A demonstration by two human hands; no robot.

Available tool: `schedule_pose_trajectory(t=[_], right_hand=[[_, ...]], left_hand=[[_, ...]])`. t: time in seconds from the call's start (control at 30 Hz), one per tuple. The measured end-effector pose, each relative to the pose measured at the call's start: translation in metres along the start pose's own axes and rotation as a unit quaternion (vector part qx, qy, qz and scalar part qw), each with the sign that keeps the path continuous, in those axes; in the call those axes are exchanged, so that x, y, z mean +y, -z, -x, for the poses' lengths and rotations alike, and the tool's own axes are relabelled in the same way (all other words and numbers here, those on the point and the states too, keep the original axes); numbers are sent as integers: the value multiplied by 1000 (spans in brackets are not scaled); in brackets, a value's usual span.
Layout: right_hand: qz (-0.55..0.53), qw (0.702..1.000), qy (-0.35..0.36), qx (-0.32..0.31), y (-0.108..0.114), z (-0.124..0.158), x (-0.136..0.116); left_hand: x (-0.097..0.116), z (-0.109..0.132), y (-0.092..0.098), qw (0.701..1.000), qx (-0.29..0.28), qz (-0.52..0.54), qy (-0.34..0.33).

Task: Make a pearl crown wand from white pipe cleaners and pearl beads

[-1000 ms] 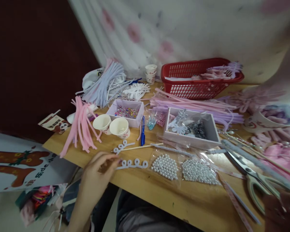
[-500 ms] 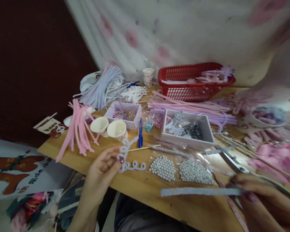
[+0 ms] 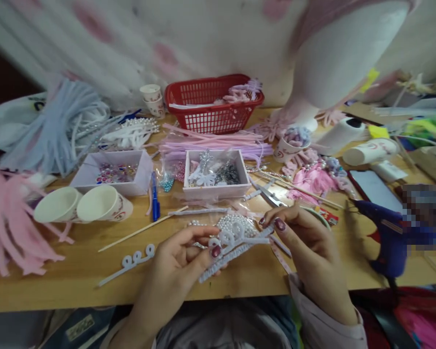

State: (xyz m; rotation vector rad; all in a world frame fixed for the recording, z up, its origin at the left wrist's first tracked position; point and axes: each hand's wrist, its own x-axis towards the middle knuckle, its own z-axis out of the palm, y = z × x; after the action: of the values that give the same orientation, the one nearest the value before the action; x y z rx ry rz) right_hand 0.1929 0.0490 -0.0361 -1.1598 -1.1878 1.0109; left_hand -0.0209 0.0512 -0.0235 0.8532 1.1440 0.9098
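Note:
My left hand (image 3: 189, 261) pinches a looped pale pipe cleaner (image 3: 227, 236) between thumb and fingers. Against it lies a straight pale fuzzy strip (image 3: 236, 256), its lower end slanting down past my left thumb. My right hand (image 3: 305, 242) has its thumb and finger closed on the right end of the strip, where the two pieces meet. Behind my hands is a bag of pearl beads (image 3: 236, 223), partly hidden. A second curled pipe cleaner (image 3: 131, 261) rests on the table to the left of my left hand.
A blue glue gun (image 3: 388, 237) stands at right beside a phone (image 3: 376, 189). Scissors (image 3: 267, 194) lie behind my right hand. Farther back are a white box of trimmings (image 3: 218, 191), a red basket (image 3: 214, 121) and paper cups (image 3: 103, 203). A wooden stick (image 3: 141, 230) lies at left.
My hands have come together, bringing the straight strip from the right against the looped pipe cleaner. The view has swung right, so the glue gun and phone now show.

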Motion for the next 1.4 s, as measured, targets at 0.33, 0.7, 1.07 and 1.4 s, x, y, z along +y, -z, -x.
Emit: schedule_pose_trajectory(t=[0.33, 0.7, 1.07, 1.4], right_hand=[[16, 998, 38, 39, -8, -8, -4], [10, 999, -38, -2, -39, 19, 1], [-8, 995, 0, 96, -48, 7, 5], [-31, 997, -65, 15, -23, -10, -4]], left_hand=[[6, 0, -4, 979, -156, -22, 131], [-7, -20, -55, 946, 81, 314, 8], [-13, -25, -76, 939, 81, 334, 4], [6, -36, -33, 962, 62, 252, -83]])
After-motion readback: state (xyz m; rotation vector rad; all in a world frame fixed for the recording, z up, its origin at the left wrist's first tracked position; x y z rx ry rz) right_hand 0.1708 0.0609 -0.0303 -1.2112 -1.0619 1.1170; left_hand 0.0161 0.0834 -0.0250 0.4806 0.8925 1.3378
